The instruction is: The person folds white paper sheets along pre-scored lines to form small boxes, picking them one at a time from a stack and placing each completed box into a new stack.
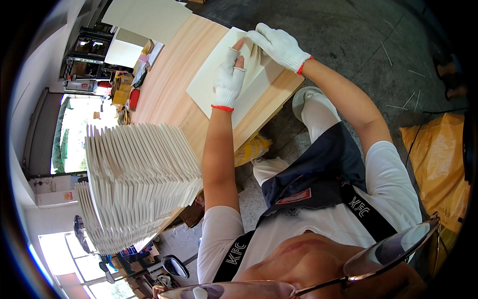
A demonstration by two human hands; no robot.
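Both my hands wear white knit gloves with red cuffs. Under them a thick stack of white sheets (205, 90), like an uncovered book block, lies on the wooden table (167, 82). My left hand (230, 74) rests on the top sheet; its bare thumb and index finger stick out of the glove, stretched and apart. At the far corner, the fingers of my right hand (279, 46) are bent over the sheets' edge. Between my hands several leaves (255, 61) curve up and fan apart. My right fingertips are partly hidden against the paper.
Left of my forearm stand tall piles of white book blocks (142, 164). Large pale boards (149, 17) lie at the table's far end. Yellow boxes (121, 88) and small items line its left side. An orange sack (435, 164) sits on the floor at right.
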